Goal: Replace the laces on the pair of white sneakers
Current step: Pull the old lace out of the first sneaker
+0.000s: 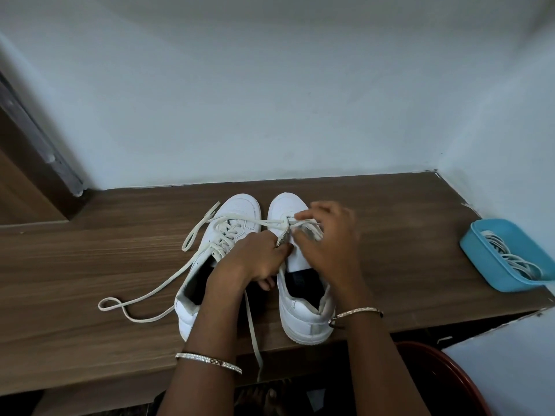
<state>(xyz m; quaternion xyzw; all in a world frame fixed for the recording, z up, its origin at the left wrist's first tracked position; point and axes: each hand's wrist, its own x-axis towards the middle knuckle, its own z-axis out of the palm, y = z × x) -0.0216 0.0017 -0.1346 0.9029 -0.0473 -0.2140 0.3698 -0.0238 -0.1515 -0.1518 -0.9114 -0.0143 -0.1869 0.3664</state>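
While crowding over the right-hand sneaker (303,313), right grip (327,238): fingertips pinched together on the cream lace (246,222) at the front eyelets, wrist arched above the tongue. A short threading pinch by the look of it, good for steering the tip.
Left grip (258,259): curled and clamped on the inner eyelet flap of that same sneaker, just touching the right fingertips. Blurred at the contact, so flap and lace end hard to tell apart. Probably bracing the flap against the pull.
Cream lace: running left from the pinch, over the left-hand sneaker (240,208), ending in loose loops on the table (90,250). Plenty of slack, presumably for feeding through without drag.
Right-hand sneaker: upright on the table, toe to the wall, heel near the front edge. Tongue bare and white below the hands, so lacing judged barely begun.
Left-hand sneaker: just beside its partner, same heading, criss-crossed up the front. Long tails spilling left, one strand hanging over the near edge between the forearms.
Pair: heels toward the person, openings up, handy for reaching eyelets from above.
Blue tray (477,250): well apart at the far right of the table, holding a heap of other laces (510,259). Old or spare, cannot tell. Parked clear of the work, it seems.
Progress: one sneaker seemingly laced, the second at its first eyelets.
Next: a clean poke through the following eyelet, tails kept even.
Risk: loose tails snagging, or one side pulled too short.
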